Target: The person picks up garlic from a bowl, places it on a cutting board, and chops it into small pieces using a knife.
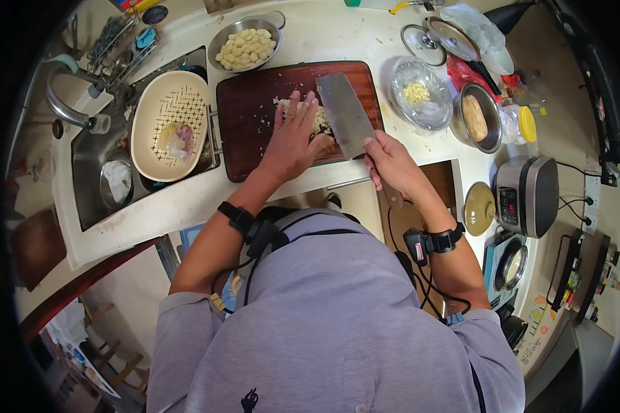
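Note:
My right hand (391, 162) is closed around the handle of a cleaver (346, 113), whose broad blade lies over the right part of a dark red-brown cutting board (244, 131). Fingers stretched out, my left hand (295, 141) rests on a pile of finely chopped pale bits (321, 124), which look like garlic. The pile sits between that hand and the blade, partly hidden under the fingers. Small scraps are scattered on the board to the left of the pile.
Behind the board stands a metal bowl of peeled cloves (245, 49). A cream colander (141, 138) sits over the sink (93, 199) at left. To the right are a plastic-lined bowl (434, 113), a metal bowl (492, 141) holding a pale root, and a rice cooker (541, 186).

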